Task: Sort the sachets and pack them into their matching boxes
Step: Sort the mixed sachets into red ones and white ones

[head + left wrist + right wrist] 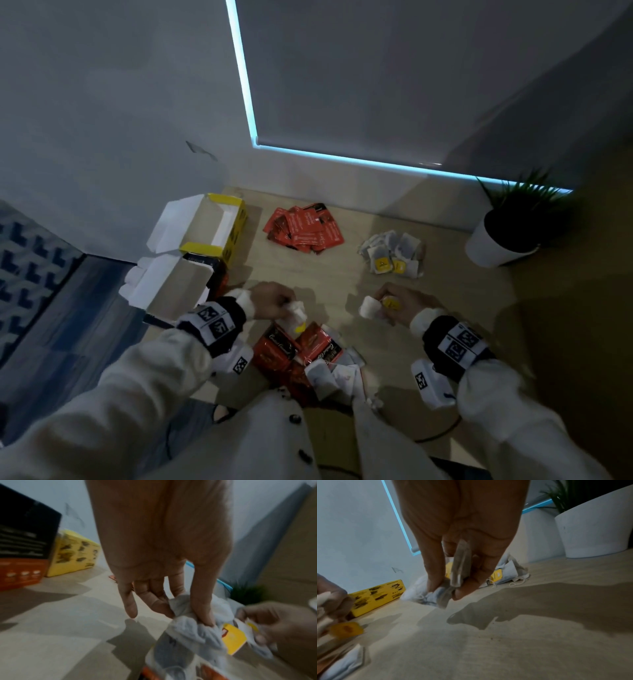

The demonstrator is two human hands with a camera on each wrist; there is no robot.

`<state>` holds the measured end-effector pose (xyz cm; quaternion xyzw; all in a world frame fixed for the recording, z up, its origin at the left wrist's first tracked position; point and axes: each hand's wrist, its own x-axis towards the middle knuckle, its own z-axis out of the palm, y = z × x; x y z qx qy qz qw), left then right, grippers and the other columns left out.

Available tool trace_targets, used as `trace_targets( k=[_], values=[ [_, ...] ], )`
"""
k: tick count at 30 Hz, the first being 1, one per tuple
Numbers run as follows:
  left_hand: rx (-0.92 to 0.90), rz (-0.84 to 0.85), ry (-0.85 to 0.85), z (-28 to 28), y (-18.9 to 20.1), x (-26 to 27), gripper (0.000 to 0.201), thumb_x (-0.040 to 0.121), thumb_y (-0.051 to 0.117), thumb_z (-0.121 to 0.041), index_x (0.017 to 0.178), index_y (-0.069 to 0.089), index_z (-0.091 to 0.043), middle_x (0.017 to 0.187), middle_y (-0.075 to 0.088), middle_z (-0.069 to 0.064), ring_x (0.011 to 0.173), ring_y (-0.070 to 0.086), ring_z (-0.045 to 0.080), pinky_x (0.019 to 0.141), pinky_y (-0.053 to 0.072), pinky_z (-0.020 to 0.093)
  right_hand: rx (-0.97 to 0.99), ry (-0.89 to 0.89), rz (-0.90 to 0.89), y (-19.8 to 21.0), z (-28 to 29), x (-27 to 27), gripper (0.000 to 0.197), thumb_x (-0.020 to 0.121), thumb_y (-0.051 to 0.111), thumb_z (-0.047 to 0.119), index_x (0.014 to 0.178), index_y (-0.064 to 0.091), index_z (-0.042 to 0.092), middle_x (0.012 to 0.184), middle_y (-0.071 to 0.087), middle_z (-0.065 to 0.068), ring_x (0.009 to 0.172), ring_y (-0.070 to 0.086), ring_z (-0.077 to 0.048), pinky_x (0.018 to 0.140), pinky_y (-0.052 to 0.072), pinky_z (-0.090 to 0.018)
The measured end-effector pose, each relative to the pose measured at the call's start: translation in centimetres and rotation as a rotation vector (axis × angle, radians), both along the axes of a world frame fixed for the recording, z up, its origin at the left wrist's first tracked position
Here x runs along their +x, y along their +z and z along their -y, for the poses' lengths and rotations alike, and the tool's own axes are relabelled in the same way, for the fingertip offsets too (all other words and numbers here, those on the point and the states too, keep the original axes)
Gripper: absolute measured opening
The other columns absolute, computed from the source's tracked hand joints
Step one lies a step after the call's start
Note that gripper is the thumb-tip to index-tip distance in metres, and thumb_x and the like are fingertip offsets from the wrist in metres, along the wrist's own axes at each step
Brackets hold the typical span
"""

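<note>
Plainly the sorting step is in hand: the left hand [274, 301] pinches white tea bags [193, 628] with a yellow tag above the mixed heap [315, 363] at the table's near edge, and the right hand [407, 303] pinches more white bags [426, 595] mid-table. Red sachets [305, 228] and sorted white bags [394, 253] lie in separate piles toward the far edge; the yellow box [219, 226] and the dark box [191, 284] stand open at the left edge. Next, I judge, both handfuls belong on the white pile.
</note>
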<state>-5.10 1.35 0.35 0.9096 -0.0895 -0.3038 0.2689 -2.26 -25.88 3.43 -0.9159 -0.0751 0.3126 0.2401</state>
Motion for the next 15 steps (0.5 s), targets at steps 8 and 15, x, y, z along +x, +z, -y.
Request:
trace_targets(
  k=[8, 15],
  values=[
    [-0.499, -0.032, 0.352, -0.6, 3.7, 2.5, 0.009, 0.081, 0.065, -0.001, 0.079, 0.057, -0.007, 0.074, 0.056, 0.001, 0.067, 0.055, -0.001, 0.065, 0.044, 0.010, 0.078, -0.035, 0.016, 0.2, 0.2, 0.4, 0.023, 0.088, 0.056, 0.007, 0.109, 0.057, -0.002, 0.097, 0.065, -0.025, 0.077, 0.052, -0.019, 0.044, 0.035, -0.006],
    [-0.460, -0.007, 0.296, 8.6, 3.3, 9.9, 0.023, 0.080, 0.069, -0.007, 0.070, 0.049, -0.014, 0.071, 0.051, 0.008, 0.068, 0.051, 0.018, 0.063, 0.053, 0.027, 0.101, -0.246, 0.133, 1.2, 3.7, 3.9, 0.022, 0.086, 0.057, 0.004, 0.108, 0.059, 0.004, 0.101, 0.060, -0.014, 0.080, 0.050, -0.019, 0.057, 0.037, -0.021]
  ],
)
